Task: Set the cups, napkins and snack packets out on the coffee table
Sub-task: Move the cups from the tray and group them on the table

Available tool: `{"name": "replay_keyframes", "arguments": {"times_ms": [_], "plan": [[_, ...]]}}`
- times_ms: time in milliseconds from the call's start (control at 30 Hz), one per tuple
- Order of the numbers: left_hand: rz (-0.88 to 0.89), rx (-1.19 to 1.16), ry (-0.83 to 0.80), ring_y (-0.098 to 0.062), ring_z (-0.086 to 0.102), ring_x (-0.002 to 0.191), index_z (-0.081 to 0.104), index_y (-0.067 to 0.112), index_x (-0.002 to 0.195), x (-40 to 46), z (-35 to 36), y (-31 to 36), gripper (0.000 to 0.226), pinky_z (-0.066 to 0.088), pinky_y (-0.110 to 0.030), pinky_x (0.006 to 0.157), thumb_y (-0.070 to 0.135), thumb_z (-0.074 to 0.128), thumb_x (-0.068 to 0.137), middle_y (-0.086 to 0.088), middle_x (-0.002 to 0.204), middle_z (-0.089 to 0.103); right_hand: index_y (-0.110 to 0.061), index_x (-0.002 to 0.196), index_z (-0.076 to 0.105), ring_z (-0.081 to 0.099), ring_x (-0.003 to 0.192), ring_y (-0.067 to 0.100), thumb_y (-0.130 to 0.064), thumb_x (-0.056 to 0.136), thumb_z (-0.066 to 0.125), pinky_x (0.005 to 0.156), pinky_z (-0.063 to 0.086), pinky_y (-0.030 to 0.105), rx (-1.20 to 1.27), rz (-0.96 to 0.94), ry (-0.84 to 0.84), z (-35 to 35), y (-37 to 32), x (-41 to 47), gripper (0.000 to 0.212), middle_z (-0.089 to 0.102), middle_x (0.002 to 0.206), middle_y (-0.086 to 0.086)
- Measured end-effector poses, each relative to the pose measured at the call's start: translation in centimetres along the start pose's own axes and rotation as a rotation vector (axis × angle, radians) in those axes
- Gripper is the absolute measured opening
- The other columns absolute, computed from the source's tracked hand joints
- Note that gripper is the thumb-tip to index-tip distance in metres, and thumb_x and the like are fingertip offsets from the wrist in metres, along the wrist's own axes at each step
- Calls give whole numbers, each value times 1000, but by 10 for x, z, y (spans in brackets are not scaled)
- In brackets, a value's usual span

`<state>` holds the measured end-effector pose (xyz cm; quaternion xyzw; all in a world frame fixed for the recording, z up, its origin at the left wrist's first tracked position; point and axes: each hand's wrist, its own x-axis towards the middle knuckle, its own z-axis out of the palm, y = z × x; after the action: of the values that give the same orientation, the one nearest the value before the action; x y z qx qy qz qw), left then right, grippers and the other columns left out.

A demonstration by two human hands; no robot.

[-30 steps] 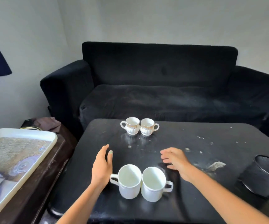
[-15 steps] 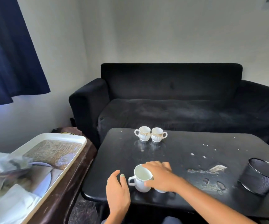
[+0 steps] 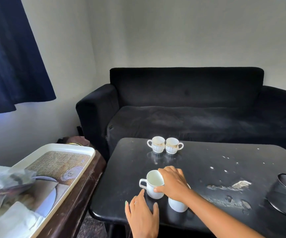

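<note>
Two plain white mugs stand near the front of the black coffee table [image 3: 207, 162]. My right hand [image 3: 172, 183] lies across them. Its fingers reach over the rim of the left mug [image 3: 151, 185] and its thumb presses that mug's side. The right mug [image 3: 177, 204] is mostly hidden under my palm and wrist. My left hand [image 3: 143, 215] hovers open at the table's front edge, one fingertip close to the left mug's base. Two small gold-banded cups [image 3: 156, 144] [image 3: 173, 145] sit side by side at the far edge. Blurred snack packets [image 3: 6, 179] and white napkins [image 3: 13, 222] lie on the tray.
The white tray [image 3: 56, 147] rests on a dark wooden side table [image 3: 77, 200] to the left of the coffee table. A black mesh holder [image 3: 284, 194] stands at the table's right end. A black sofa [image 3: 190, 103] runs behind, and a dark blue curtain [image 3: 10, 57] hangs at upper left.
My right hand has come over the two white mugs and closed on the left one. My left hand has drawn back to the front edge. The view has pulled back and swung left.
</note>
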<state>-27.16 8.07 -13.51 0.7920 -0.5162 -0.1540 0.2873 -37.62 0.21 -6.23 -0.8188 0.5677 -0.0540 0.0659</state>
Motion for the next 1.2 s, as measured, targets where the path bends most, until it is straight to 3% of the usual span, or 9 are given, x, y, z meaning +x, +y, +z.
{"name": "replay_keyframes", "arguments": {"times_ms": [200,400,500,633,733,833,1033,1200], "plan": [[11,-41,45,2,38,131,35,36,138,34,10,16,62,-1,-32,118,55,55,83,19,128,55,-20,122,47,43,119,23,-52,71,68,96,31,35,77,23,-40,-3,10,35,63,50,123,-1],[5,35,119,1,42,126,42,39,133,73,24,28,47,-1,-36,117,53,49,89,19,120,60,-19,127,42,53,108,12,-33,69,80,91,45,25,744,105,-240,-3,40,69,71,54,118,-3],[34,34,154,-3,45,125,44,36,131,92,32,31,44,1,-35,118,51,50,90,15,118,61,-16,132,38,55,109,8,-28,78,74,91,45,20,928,170,-307,3,63,80,66,59,117,-4],[91,33,184,-8,49,120,47,31,130,115,42,32,43,8,-35,118,47,52,90,11,114,64,-25,129,48,48,114,2,-10,89,58,92,42,14,1018,160,-299,23,83,86,43,51,136,-6],[118,59,183,-10,46,122,45,31,133,130,49,33,46,14,-36,116,49,49,91,11,117,63,-31,136,45,38,130,5,-9,87,58,111,32,29,1023,179,-236,40,87,93,56,44,143,-11],[127,62,178,-12,42,127,44,32,134,138,56,33,47,20,-38,112,51,46,91,11,122,61,-42,132,46,38,134,8,-8,83,60,117,23,43,1014,224,-162,53,89,100,61,49,139,-16],[150,138,226,-16,47,112,51,33,127,150,60,37,47,30,-37,96,59,45,89,11,111,61,-52,126,48,35,134,15,-16,81,61,117,21,41,1024,303,-94,64,92,111,59,48,139,-14],[152,176,225,-16,45,113,49,35,130,152,64,38,49,29,-35,92,61,42,89,10,116,60,-42,134,45,35,135,11,-8,83,59,119,15,43,1074,312,-109,63,94,116,63,50,139,-14]]}}
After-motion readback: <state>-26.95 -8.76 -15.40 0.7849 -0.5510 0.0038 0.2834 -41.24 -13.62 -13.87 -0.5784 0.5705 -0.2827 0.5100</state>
